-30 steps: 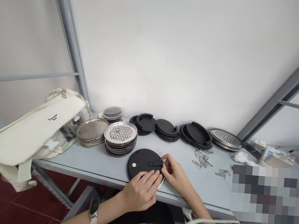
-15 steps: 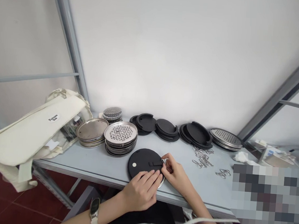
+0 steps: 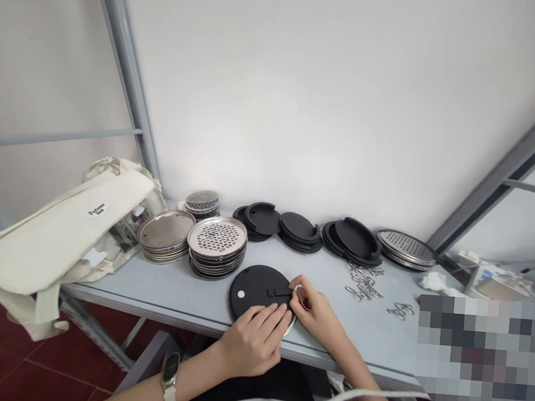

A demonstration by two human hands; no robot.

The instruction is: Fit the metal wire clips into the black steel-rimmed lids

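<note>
A round black disc [image 3: 256, 280] with a pale dot and a narrow slot lies near the table's front edge; a silver rim shows beneath its right side. My left hand [image 3: 256, 338] rests on its near part with the fingers laid out flat. At the disc's right edge, by the slot, my right hand [image 3: 312, 306] is closed in a pinch on a small metal wire clip, now mostly hidden by the fingers. More wire clips [image 3: 365, 282] lie loose to the right of that hand, a few of them [image 3: 400, 310] further right.
Stacks of metal lids [image 3: 166, 229] and grater discs [image 3: 218, 240] stand to the left. Black discs [image 3: 298, 228] and black rimmed holders [image 3: 354, 239] line the back, with more graters [image 3: 406, 247] at right. A cream bag [image 3: 61, 234] leans over the left table end.
The silver wire at my right fingertips showed before and is now mostly covered. My right fingers have shifted slightly at the disc's edge; my left hand stays in place.
</note>
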